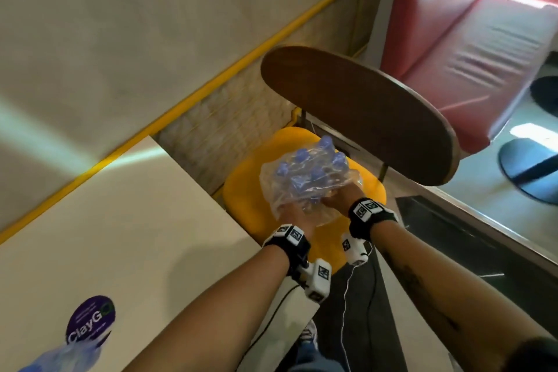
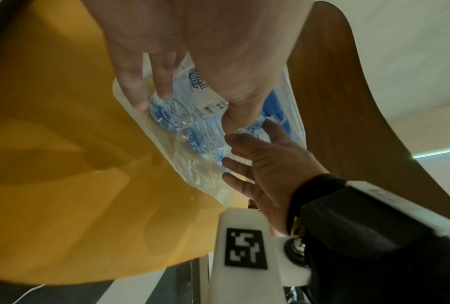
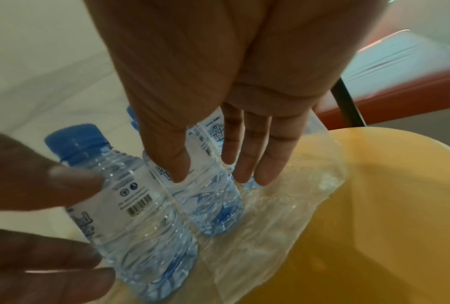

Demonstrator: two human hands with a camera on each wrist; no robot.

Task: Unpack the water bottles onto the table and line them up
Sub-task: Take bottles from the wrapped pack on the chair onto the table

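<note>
A pack of small clear water bottles (image 1: 305, 178) with blue caps, in loose clear plastic wrap, stands on the yellow chair seat (image 1: 250, 190). Both hands are at its near side. My left hand (image 2: 187, 111) grips one bottle (image 3: 130, 205) at the near left corner of the pack, fingers on one side and thumb on the other. My right hand (image 3: 218, 176) has straight fingers touching the neighbouring bottle (image 3: 213, 207) and the wrap. In the head view the left hand (image 1: 297, 216) and right hand (image 1: 338, 198) are partly hidden by the plastic.
The white table (image 1: 105, 220) lies to the left, with a purple sticker (image 1: 90, 318) and a bluish plastic piece (image 1: 60, 356) near its front corner. The dark wooden chair back (image 1: 362, 115) rises behind the pack. A red bench (image 1: 468, 39) stands further right.
</note>
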